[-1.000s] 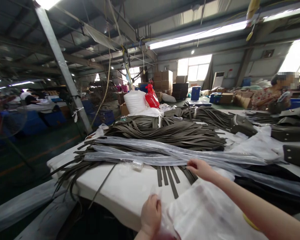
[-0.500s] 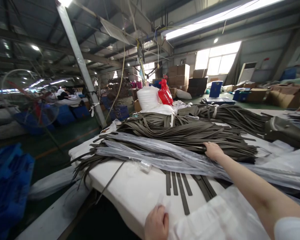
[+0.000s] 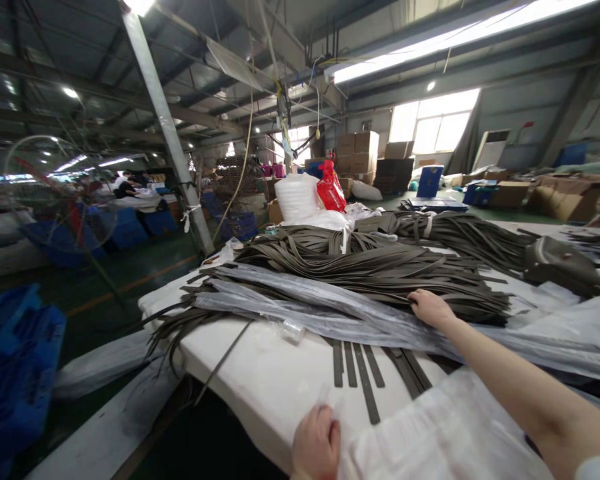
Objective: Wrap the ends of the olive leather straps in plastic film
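My right hand (image 3: pixel 430 308) reaches far across the white table (image 3: pixel 270 380) and rests on a big heap of dark olive straps (image 3: pixel 370 267), fingers curled onto the strap ends. Clear plastic sleeves (image 3: pixel 300 303) lie across the front of the heap. My left hand (image 3: pixel 317 443) is at the table's near edge, closed on the corner of a thin white plastic bag (image 3: pixel 445 433). Several loose dark straps (image 3: pixel 360 370) lie flat between my hands.
A roll of clear tape (image 3: pixel 293 330) sits near the sleeves. A red bag (image 3: pixel 330 190) and a white foam roll (image 3: pixel 296 198) stand at the back. A dark bag (image 3: pixel 563 265) lies far right. A steel post (image 3: pixel 167 130), a fan (image 3: pixel 60 193) and blue crates (image 3: pixel 15 373) are left.
My right hand moved from the near strap ends over the plastic sleeves up onto the strap heap. The view swung left, and the left hand stayed on the white bag.
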{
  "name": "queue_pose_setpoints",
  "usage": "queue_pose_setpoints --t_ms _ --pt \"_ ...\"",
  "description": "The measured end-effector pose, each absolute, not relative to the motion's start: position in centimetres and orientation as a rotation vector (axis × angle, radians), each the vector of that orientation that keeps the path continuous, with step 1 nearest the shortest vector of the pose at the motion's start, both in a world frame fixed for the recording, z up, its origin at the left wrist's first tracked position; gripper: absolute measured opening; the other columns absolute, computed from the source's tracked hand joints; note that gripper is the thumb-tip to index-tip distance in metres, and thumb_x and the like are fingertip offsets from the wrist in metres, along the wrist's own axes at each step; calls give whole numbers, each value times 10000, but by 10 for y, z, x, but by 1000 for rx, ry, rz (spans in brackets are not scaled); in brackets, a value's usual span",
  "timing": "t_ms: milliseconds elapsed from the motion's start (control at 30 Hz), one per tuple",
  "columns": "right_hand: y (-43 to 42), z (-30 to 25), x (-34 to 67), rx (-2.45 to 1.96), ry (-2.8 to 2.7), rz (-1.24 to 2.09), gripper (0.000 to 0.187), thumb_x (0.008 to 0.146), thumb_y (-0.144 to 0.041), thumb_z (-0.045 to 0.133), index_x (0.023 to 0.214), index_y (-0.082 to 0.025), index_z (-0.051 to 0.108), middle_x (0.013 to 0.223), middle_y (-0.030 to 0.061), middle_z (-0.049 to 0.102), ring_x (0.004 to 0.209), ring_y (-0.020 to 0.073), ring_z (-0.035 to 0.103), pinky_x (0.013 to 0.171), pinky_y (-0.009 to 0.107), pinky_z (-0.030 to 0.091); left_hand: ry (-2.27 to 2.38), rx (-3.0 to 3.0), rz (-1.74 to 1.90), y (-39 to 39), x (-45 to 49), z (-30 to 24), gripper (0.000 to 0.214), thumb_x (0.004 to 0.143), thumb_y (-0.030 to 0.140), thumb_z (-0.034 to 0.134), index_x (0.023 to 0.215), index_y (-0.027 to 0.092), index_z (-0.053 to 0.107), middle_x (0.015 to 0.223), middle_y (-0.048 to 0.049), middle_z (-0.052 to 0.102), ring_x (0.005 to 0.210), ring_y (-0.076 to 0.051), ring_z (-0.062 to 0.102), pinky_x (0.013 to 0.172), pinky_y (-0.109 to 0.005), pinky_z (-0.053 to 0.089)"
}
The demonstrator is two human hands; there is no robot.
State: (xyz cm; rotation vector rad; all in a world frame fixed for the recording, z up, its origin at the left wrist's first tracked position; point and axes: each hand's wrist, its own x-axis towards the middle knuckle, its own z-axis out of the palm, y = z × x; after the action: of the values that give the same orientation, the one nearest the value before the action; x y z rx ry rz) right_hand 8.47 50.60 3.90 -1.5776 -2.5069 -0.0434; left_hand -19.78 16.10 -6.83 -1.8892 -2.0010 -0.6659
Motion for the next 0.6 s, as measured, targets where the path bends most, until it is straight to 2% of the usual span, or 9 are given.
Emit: queue_pose_setpoints --t_ms 100,267,467,600 --pt "500 51 85 -1598 -2495 -64 262 781 -167 567 1020 -167 675 1077 116 690 1008 240 628 878 306 420 -2078 -1882 -678 160 -194 -62 230 849 148 473 941 203 677 840 -65 708 768 -214 683 714 -307 533" --pt "499 79 101 -1687 -2524 -67 256 758 -232 631 1009 -195 662 932 115 719 870 264 662 759 328 428 -2239 -1923 -662 159 -188 -48 206 872 145 471 869 199 670 838 -56 692 803 -214 671 753 -312 513" --pt "493 129 158 -1841 -2574 -42 145 620 -177 745 758 -195 705 862 151 721 850 305 648 725 363 396 -2341 -1942 -615 159 -185 -36 207 901 164 468 893 196 673 877 -56 689 851 -220 660 788 -316 489" --pt "480 176 196 -1954 -2519 10 103 633 -232 776 693 -194 701 744 105 687 722 253 611 662 339 365 -2364 -1957 -588 159 -184 -32 200 916 182 469 890 190 667 888 -59 688 871 -217 655 797 -307 471"
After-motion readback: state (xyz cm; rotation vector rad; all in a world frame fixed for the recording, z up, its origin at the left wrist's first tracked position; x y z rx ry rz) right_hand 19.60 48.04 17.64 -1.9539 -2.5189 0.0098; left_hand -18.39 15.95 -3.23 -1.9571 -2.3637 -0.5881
